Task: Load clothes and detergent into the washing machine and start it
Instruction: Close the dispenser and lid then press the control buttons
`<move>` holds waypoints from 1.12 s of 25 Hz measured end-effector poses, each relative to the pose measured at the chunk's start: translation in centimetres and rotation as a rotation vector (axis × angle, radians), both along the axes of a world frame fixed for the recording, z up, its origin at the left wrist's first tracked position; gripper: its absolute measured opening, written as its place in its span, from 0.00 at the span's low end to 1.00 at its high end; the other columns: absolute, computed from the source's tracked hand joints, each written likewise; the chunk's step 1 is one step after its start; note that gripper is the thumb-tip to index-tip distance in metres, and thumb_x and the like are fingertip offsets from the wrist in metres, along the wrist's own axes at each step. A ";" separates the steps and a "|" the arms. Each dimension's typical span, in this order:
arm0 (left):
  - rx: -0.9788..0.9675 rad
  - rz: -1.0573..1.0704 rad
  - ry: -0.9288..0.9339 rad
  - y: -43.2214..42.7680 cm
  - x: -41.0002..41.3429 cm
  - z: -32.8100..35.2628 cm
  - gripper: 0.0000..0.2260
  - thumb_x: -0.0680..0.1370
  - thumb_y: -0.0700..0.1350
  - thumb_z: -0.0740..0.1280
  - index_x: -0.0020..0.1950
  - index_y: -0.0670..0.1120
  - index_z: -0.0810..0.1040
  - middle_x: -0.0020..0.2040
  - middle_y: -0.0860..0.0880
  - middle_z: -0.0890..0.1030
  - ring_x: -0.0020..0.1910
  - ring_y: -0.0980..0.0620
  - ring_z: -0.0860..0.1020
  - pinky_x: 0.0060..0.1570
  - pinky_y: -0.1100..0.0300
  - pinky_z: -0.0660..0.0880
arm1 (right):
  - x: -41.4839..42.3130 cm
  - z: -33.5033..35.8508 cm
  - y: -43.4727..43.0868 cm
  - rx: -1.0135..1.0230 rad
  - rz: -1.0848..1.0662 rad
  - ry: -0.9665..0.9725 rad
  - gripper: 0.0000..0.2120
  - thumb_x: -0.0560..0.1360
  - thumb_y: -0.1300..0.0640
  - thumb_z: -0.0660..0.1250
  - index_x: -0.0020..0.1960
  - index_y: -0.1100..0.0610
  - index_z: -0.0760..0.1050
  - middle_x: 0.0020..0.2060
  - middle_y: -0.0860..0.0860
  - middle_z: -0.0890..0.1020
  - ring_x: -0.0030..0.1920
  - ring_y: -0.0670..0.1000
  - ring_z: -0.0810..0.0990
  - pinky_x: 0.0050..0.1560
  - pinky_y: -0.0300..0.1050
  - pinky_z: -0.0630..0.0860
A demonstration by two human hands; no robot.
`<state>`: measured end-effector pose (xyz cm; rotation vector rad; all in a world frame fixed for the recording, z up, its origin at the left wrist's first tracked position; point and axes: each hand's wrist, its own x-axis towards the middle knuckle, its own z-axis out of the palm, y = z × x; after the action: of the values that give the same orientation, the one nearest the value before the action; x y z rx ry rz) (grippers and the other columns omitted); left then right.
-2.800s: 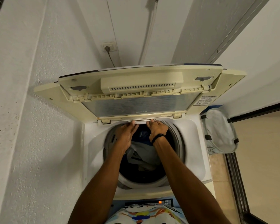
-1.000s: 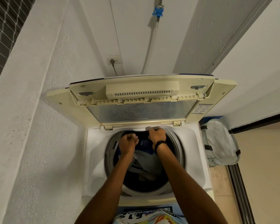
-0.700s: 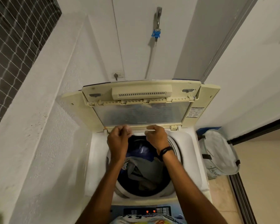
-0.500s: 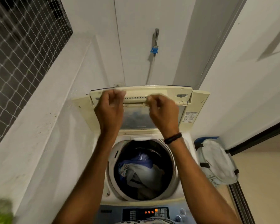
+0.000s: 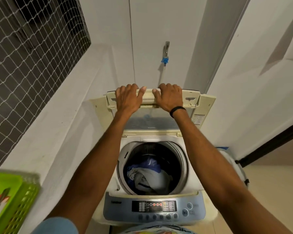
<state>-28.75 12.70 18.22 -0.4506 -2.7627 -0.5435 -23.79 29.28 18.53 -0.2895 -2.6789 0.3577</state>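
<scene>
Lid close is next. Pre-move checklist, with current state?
1. Left hand and right hand grip the lid at its top edge: ok.
2. Clothes lie inside the drum, below its rim: ok.
3. Nothing draped over the opening: ok.
4. Detergent added: cannot tell.
5. Panel lit: ok.
6. Tap open: cannot tell.

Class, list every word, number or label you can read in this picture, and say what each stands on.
None can be read.
The brand word on the control panel: blurred.
Labels beside the red display: too small.
The sticker on the lid: too small.
</scene>
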 end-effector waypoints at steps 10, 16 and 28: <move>-0.028 -0.082 -0.248 -5.9 13.9 -2.3 0.29 0.72 0.76 0.54 0.47 0.54 0.79 0.47 0.55 0.79 0.55 0.49 0.70 0.55 0.49 0.65 | 14.9 -3.3 -3.4 -0.051 0.064 -0.072 0.18 0.71 0.36 0.62 0.43 0.51 0.77 0.39 0.50 0.83 0.45 0.55 0.79 0.45 0.48 0.63; -0.261 -0.224 -0.628 -9.4 23.4 -13.1 0.26 0.68 0.76 0.61 0.43 0.53 0.76 0.47 0.53 0.79 0.57 0.48 0.70 0.57 0.51 0.66 | 25.4 -15.1 -6.1 -0.188 0.123 -0.543 0.22 0.64 0.30 0.64 0.42 0.48 0.76 0.36 0.44 0.81 0.45 0.50 0.77 0.56 0.49 0.67; -0.235 -0.065 -0.636 -8.9 31.6 -21.6 0.28 0.82 0.50 0.59 0.80 0.51 0.53 0.81 0.51 0.54 0.70 0.41 0.65 0.72 0.47 0.63 | 30.5 -22.9 -4.7 -0.519 0.136 -0.554 0.23 0.72 0.68 0.67 0.66 0.55 0.76 0.58 0.54 0.82 0.57 0.53 0.80 0.63 0.49 0.77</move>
<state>2.86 3.85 -3.38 -0.4864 -3.4563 -0.4320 6.69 24.61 -4.38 -0.4047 -3.1048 1.1724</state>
